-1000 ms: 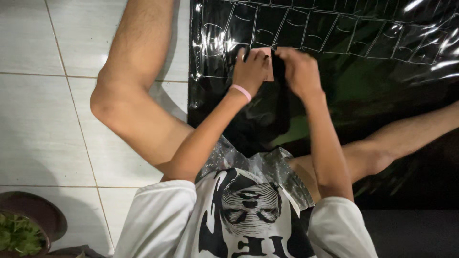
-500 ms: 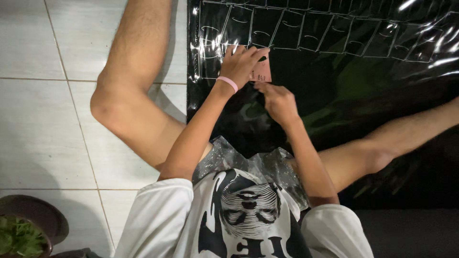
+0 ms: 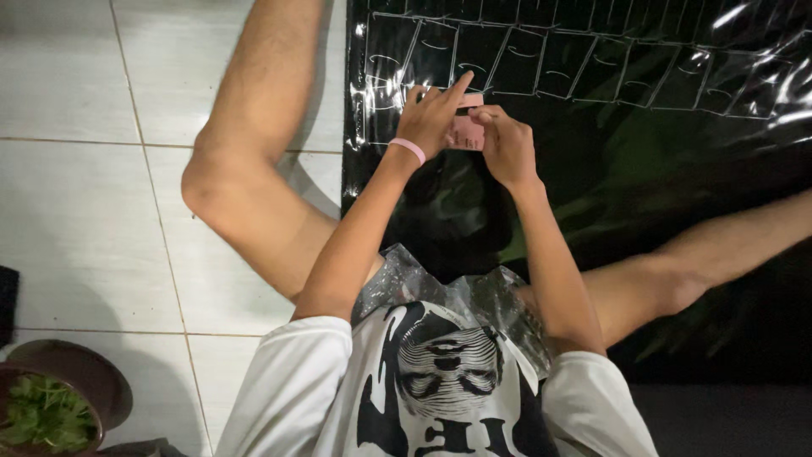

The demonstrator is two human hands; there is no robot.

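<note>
A small pink card-like piece [image 3: 466, 129] is pinched between both my hands over a shiny black plastic sheet [image 3: 643, 161] spread on the floor. My left hand [image 3: 433, 118], with a pink band on its wrist, grips the piece from the left with its index finger stretched out along the top. From the right, my right hand [image 3: 501, 144] grips it with curled fingers. The sheet carries a row of pale drawn squares [image 3: 575, 63] just beyond my hands.
I sit on white floor tiles [image 3: 85, 211] with legs spread, my left knee [image 3: 216, 182] bent up, my right leg [image 3: 710, 254] lying over the sheet. Clear crumpled plastic [image 3: 423, 288] lies in my lap. A dark bowl of green leaves [image 3: 46, 406] stands at the lower left.
My right hand has come back up to the pink piece after dropping lower half a second ago. My left hand stays on the piece near the drawn squares.
</note>
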